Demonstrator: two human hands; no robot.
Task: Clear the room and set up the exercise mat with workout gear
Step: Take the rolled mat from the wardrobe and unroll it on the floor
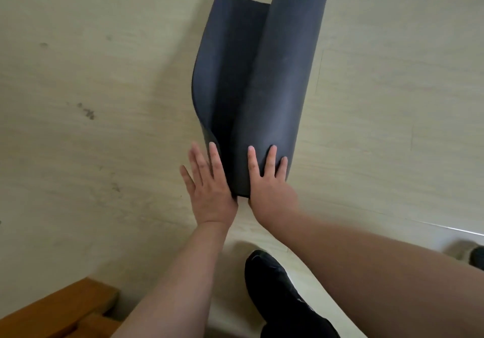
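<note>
In the head view, the exercise mat (275,88) is seen lying on the pale floor (104,75), partly unrolled. The right hand (269,183) is laid flat on the near end of the roll with its fingers straight. The left hand (209,188) is spread flat against the loose flap's edge, grasping nothing. The roll's far end is cut off by the top edge, and both thumbs are hidden. The mat is dark blue-grey and matte, its flap curled upward.

A room indoors, likely a home: pale plank floor (104,80), wooden furniture (52,316)
</note>
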